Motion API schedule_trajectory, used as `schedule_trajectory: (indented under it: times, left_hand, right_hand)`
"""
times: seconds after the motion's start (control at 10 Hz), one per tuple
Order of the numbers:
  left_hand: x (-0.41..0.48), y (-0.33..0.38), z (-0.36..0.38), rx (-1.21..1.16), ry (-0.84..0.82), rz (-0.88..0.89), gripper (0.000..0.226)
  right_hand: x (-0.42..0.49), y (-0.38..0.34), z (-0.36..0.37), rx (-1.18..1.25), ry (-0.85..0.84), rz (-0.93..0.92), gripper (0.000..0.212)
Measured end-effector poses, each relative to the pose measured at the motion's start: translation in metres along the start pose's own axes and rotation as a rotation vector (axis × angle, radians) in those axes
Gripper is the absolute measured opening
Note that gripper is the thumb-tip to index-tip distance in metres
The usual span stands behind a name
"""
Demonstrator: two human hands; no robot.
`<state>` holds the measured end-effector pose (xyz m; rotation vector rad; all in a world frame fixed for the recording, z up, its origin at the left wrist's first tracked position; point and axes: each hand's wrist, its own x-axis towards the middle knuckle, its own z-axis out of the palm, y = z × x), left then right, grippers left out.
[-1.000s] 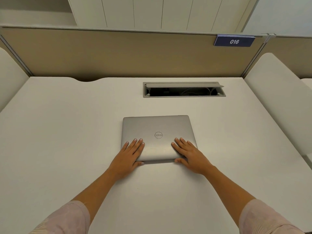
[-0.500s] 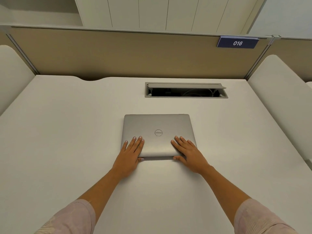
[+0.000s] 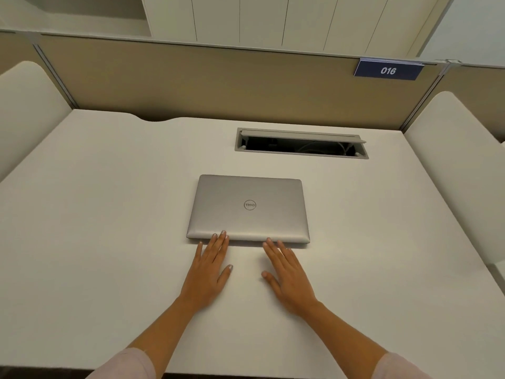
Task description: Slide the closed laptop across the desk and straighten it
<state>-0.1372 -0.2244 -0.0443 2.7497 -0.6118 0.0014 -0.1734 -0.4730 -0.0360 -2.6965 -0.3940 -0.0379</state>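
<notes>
Closed silver Dell laptop [image 3: 250, 207], matte metal w/ rounded corners, lies square mid-desk [image 3: 82, 214], smooth white top. Left hand [image 3: 209, 272] & right hand [image 3: 287, 274], flat, fingers spread, at its 6 o'clock edge; both have slid back off the lid, only left fingertips [image 3: 222, 235] overlap.

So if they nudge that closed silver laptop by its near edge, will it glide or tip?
The closed silver laptop lies flat and low on the smooth white desk, so it will probably glide, not tip. Its slab looks rigid, unlikely to flex. With only the left hand fingers on its edge, an off-centre push might swivel it.
</notes>
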Motion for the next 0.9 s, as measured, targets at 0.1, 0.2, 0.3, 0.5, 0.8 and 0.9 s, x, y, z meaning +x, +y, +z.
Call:
schedule_trajectory:
  times: [0.1,0.2,0.3,0.5,0.8,0.9]
  left_hand:
    - [-0.010,0.003,0.004,0.003,-0.037,-0.018,0.071]
    - [-0.017,0.005,0.005,0.018,-0.068,0.002,0.070]
    - [-0.017,0.006,0.004,0.031,-0.085,0.019,0.070]
    - [-0.018,0.007,0.001,0.035,-0.122,0.056,0.066]
    - [-0.017,0.005,-0.001,0.002,-0.078,0.120,0.065]
    - [-0.006,0.012,-0.012,-0.046,-0.031,0.169,0.063]
  right_hand:
    - [-0.010,-0.004,0.004,0.008,-0.033,-0.008,0.065]
    - [-0.015,-0.005,0.006,-0.008,-0.064,-0.006,0.068]
    - [-0.017,-0.005,0.008,-0.025,-0.086,0.007,0.070]
    - [-0.017,-0.005,0.008,-0.090,-0.126,0.024,0.070]
    - [-0.017,-0.010,0.005,-0.063,-0.086,0.024,0.065]
    - [-0.002,-0.026,-0.004,0.017,0.057,0.033,0.055]
